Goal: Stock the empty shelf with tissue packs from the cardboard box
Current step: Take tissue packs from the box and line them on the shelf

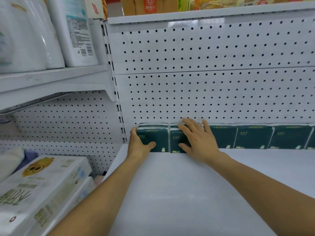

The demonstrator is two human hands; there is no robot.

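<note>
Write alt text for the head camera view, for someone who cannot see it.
Two bare hands press dark green tissue packs against the pegboard back of a white shelf: the left hand grips the leftmost pack, and the right hand lies flat on the second pack. More packs continue the row to the right.

A white shelf carries a row of dark green tissue packs along its far edge, touching side by side against the pegboard back.
</note>
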